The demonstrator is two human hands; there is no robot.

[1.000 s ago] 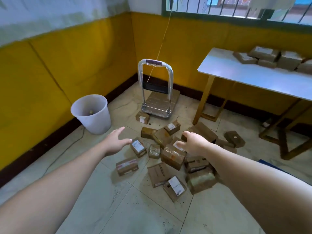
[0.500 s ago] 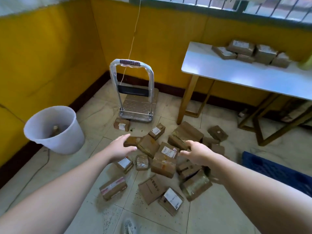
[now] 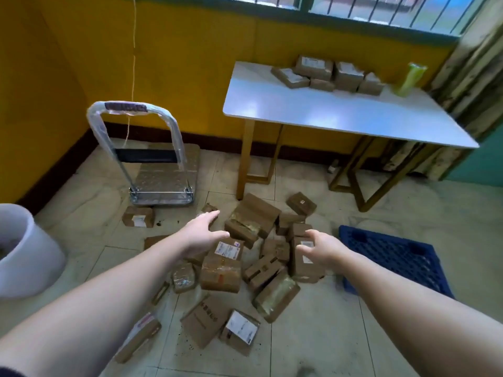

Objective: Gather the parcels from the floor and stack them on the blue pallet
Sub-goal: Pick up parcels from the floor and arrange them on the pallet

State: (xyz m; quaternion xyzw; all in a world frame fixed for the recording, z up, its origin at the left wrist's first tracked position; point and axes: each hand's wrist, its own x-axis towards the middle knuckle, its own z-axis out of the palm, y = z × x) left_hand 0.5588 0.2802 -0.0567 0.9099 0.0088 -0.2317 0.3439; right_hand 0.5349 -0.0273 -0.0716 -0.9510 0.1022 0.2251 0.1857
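**Reaching for the first parcel**

Yellow-walled room, tiled floor (image 3: 313,336): the parcels (image 3: 221,273) lie heaped at centre, the blue pallet (image 3: 394,257) bare just to their right. Both the left hand (image 3: 201,235) and right hand (image 3: 321,250) hover over the heap, fingers spread, holding nothing. Judged step: the 1st pick. Next, close both hands on 1 parcel and carry it right.

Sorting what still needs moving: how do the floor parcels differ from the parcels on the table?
The floor parcels lie scattered and tilted, overlapping in a loose heap; the table parcels sit grouped at the table's far edge. The floor heap is larger. Both are brown cardboard, several with white labels.
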